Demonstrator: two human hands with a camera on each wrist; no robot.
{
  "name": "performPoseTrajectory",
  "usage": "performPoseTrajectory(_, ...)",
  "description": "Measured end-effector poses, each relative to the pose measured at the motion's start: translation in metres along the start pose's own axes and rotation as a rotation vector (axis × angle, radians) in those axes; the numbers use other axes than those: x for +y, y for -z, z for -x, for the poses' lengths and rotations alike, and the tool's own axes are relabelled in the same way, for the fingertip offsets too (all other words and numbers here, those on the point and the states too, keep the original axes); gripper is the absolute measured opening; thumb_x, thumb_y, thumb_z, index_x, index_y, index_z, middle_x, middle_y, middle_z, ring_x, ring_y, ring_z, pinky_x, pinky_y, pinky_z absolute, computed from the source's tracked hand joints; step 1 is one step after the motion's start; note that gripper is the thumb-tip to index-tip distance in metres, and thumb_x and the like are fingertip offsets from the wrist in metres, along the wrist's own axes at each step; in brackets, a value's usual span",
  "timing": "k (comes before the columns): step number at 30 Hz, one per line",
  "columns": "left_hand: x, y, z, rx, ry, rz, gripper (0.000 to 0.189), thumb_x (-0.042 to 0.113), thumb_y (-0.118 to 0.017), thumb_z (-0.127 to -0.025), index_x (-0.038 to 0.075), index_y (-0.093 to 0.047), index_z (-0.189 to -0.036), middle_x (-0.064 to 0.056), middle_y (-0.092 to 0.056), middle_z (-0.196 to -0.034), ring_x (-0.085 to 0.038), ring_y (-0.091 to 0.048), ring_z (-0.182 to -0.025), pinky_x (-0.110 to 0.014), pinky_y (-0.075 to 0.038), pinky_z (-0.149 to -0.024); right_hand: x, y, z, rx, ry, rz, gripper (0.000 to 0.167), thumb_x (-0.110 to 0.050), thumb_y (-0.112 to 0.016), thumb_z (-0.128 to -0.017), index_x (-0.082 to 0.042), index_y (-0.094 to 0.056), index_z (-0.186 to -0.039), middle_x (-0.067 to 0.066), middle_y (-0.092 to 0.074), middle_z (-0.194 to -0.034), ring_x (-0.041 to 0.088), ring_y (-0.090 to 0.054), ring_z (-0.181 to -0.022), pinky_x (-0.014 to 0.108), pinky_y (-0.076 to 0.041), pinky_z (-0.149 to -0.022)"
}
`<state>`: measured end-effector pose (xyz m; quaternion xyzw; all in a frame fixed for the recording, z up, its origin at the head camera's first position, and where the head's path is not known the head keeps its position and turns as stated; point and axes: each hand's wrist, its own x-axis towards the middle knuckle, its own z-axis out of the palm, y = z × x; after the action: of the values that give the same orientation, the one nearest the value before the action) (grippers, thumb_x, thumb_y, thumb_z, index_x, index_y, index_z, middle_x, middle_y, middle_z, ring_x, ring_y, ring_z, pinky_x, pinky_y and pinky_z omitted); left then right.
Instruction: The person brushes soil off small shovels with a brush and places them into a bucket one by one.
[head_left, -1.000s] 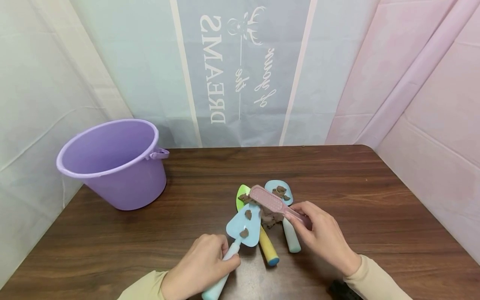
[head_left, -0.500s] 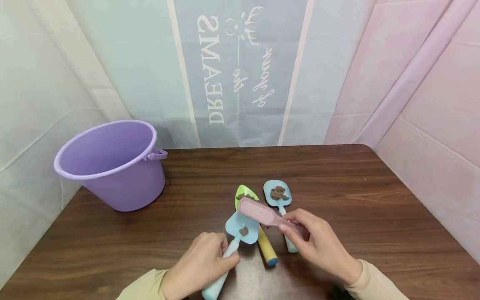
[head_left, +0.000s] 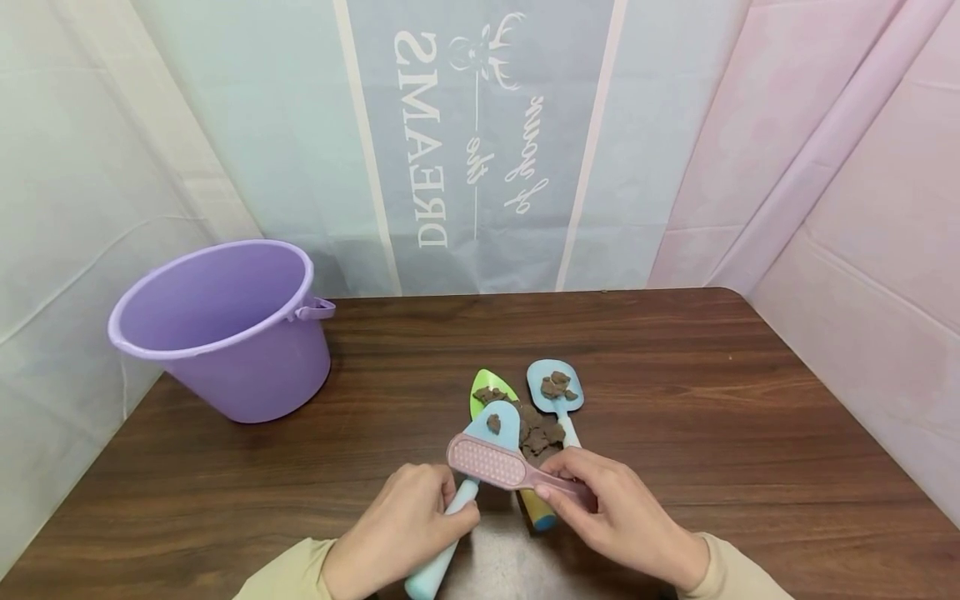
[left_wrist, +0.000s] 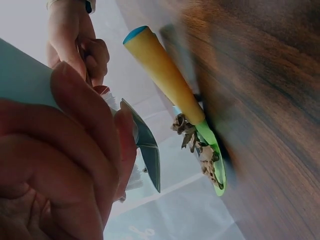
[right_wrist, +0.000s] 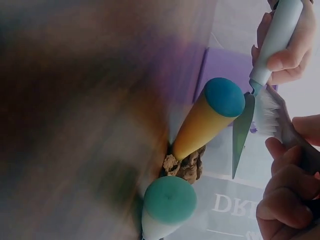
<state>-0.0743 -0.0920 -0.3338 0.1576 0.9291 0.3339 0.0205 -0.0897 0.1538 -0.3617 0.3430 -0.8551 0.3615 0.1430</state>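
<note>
My left hand [head_left: 401,529] grips the pale handle of a light blue trowel [head_left: 510,419], its blade raised off the table in the left wrist view. A small brown clay-like lump [head_left: 493,423] sits near the blade's tip. Pinched by its handle in my right hand [head_left: 618,517], a pink brush [head_left: 487,461] lies across the lower blade and hides it. Its white bristles [right_wrist: 267,115] face the blade in the right wrist view. Just beyond are a green trowel [head_left: 480,385] with a yellow handle [left_wrist: 162,72] and a heap of brown clumps [head_left: 542,435].
A blue shovel [head_left: 535,383] bearing brown clumps lies to the right of the heap, its handle partly behind my right hand. At the back left stands a purple bucket [head_left: 251,379]. Printed cloth [head_left: 300,150] hangs behind the wooden table [head_left: 675,350].
The brush has come down and left, from over the heap onto the blue trowel's lower blade, uncovering the heap. A lump near the handle is now out of sight. My left hand stays nearly still.
</note>
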Motion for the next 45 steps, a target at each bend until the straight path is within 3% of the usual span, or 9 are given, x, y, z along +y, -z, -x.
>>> performPoseTrajectory(8, -0.001, 0.000, 0.001, -0.011, 0.002, 0.006, 0.025, 0.022, -0.066, -0.072, 0.018, -0.047, -0.056, 0.016, -0.029, -0.046, 0.001, -0.030, -0.044, -0.019, -0.026, -0.041, 0.003, 0.001, -0.001, 0.010, 0.002, 0.062, 0.017, -0.017, -0.071, -0.086, -0.027, -0.062, -0.096, -0.020, -0.048, -0.079, -0.009, -0.037, -0.059, 0.005, -0.029, -0.051)
performPoseTrajectory(14, 0.000, 0.001, 0.002, -0.039, 0.004, 0.023, 0.026, 0.023, -0.066, -0.073, 0.017, -0.047, -0.056, 0.015, -0.029, -0.046, 0.000, -0.029, -0.045, -0.019, -0.025, -0.041, 0.010, 0.006, -0.004, 0.071, -0.008, 0.147, 0.019, -0.018, -0.074, -0.083, -0.025, -0.062, -0.097, -0.020, -0.044, -0.076, -0.007, -0.036, -0.056, 0.005, -0.027, -0.052)
performPoseTrajectory(24, 0.000, 0.001, 0.003, -0.030, -0.016, 0.037, 0.027, 0.022, -0.067, -0.073, 0.017, -0.047, -0.056, 0.015, -0.030, -0.047, 0.002, -0.030, -0.045, -0.019, -0.025, -0.041, 0.018, 0.012, -0.007, 0.129, -0.036, 0.174, 0.022, -0.013, -0.075, -0.081, -0.023, -0.064, -0.097, -0.019, -0.045, -0.075, -0.006, -0.036, -0.057, 0.006, -0.028, -0.051)
performPoseTrajectory(33, 0.000, 0.001, 0.005, -0.035, 0.001, 0.029, 0.028, 0.023, -0.067, -0.073, 0.017, -0.045, -0.056, 0.014, -0.030, -0.048, 0.001, -0.029, -0.045, -0.019, -0.024, -0.041, 0.026, 0.018, -0.008, 0.178, -0.112, 0.229, 0.019, -0.011, -0.076, -0.080, -0.017, -0.065, -0.094, -0.016, -0.048, -0.075, -0.004, -0.037, -0.059, 0.010, -0.030, -0.051)
performPoseTrajectory(40, 0.000, 0.002, 0.004, -0.032, -0.001, 0.023, 0.028, 0.024, -0.067, -0.073, 0.017, -0.045, -0.057, 0.014, -0.031, -0.047, 0.001, -0.030, -0.045, -0.019, -0.025, -0.041, 0.033, 0.022, -0.009, 0.201, -0.134, 0.243, 0.017, -0.009, -0.075, -0.080, -0.014, -0.065, -0.093, -0.014, -0.048, -0.074, 0.000, -0.039, -0.058, 0.011, -0.030, -0.053)
performPoseTrajectory(45, 0.001, 0.002, 0.004, -0.032, -0.005, 0.026, 0.027, 0.023, -0.067, -0.073, 0.017, -0.046, -0.057, 0.015, -0.030, -0.047, 0.001, -0.030, -0.045, -0.019, -0.025, -0.041, 0.032, 0.021, -0.008, 0.194, -0.141, 0.180, 0.017, -0.007, -0.074, -0.081, -0.014, -0.065, -0.094, -0.013, -0.053, -0.074, -0.002, -0.040, -0.059, 0.012, -0.033, -0.053)
